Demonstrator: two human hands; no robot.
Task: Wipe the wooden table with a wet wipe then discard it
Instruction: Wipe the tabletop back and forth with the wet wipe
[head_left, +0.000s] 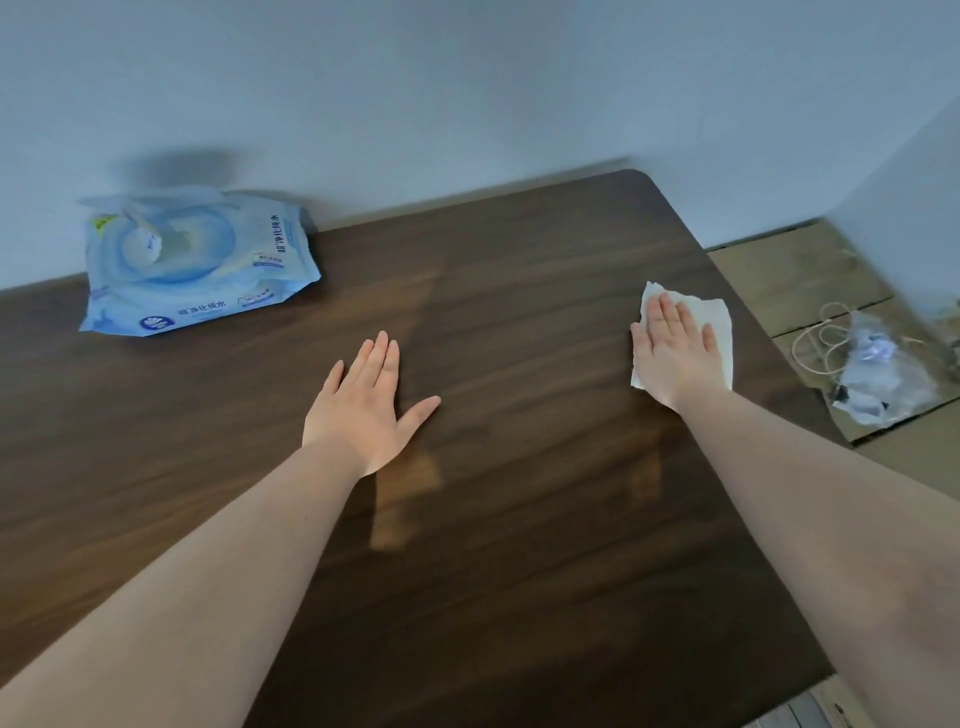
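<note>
Head view is showing a person leaning over a dark wooden table (519, 545) with both arms stretched forward. The right hand (675, 353) is lying flat, fingers extended, pressing a white wet wipe (719, 317) against the tabletop near its right edge; it is not gripping the sheet but pinning it under the palm. The left hand (371, 402) is resting open and empty on the wood near the middle, fingers spread, apparently bracing.

The wipe is looking thin, limp and light, its corners sticking out unevenly past the fingers. It is likely dragging well while damp, but it is probably bunching or folding if pushed from one corner, so flat palm pressure over its middle seems the best hold. For discarding, pinching it into a wad should be easy.

A blue wipes pack (197, 265) is sitting at the far left, by the wall, well apart from both hands. The stretch between the hands and the near part of the table are lying open for sweeping strokes. The right edge is just beside the wipe, so a stroke outward risks sliding it off. On the floor to the right, a clear plastic bag (878, 374) with crumpled scraps is lying, possibly for the waste.
</note>
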